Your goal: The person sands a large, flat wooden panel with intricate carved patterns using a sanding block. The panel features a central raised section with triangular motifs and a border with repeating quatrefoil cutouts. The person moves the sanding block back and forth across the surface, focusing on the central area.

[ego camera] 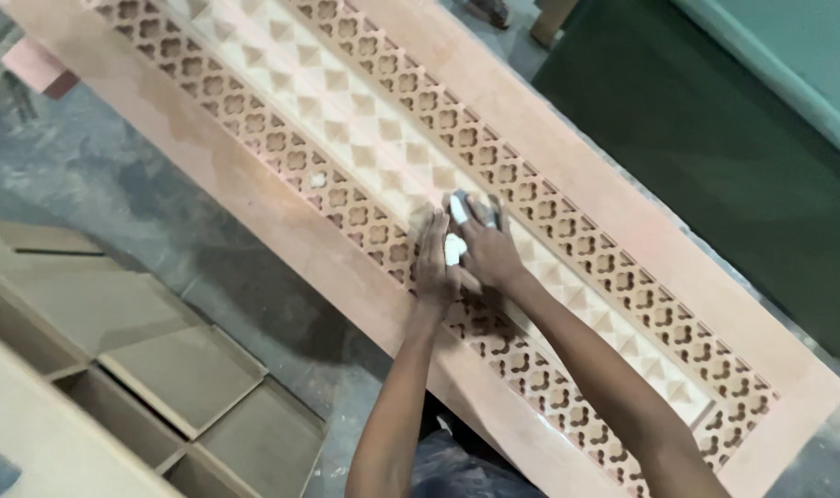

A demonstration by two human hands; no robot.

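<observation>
Landmark: carved wooden panel [567,184], long, rigid, probably heavy; lift by the plain outer frame, fretwork looks fragile. Left of it, open plywood boxes [162,369]. Left hand [434,263] flat, fingers spread on its lattice strip, white putty lump [453,249] beside. Right hand [489,249] pinches a small scraper [461,208] on the pyramid-relief centre.

A woodworking shop, by every sign: long carved wooden panel [494,198] with pierced clover fretwork and rows of raised diamonds, bare and unfinished; dusty, stained grey concrete floor [116,184]; plain board cabinet with open compartments [116,369] at lower left; offcut of timber [40,66] lying near the panel's far end.
</observation>
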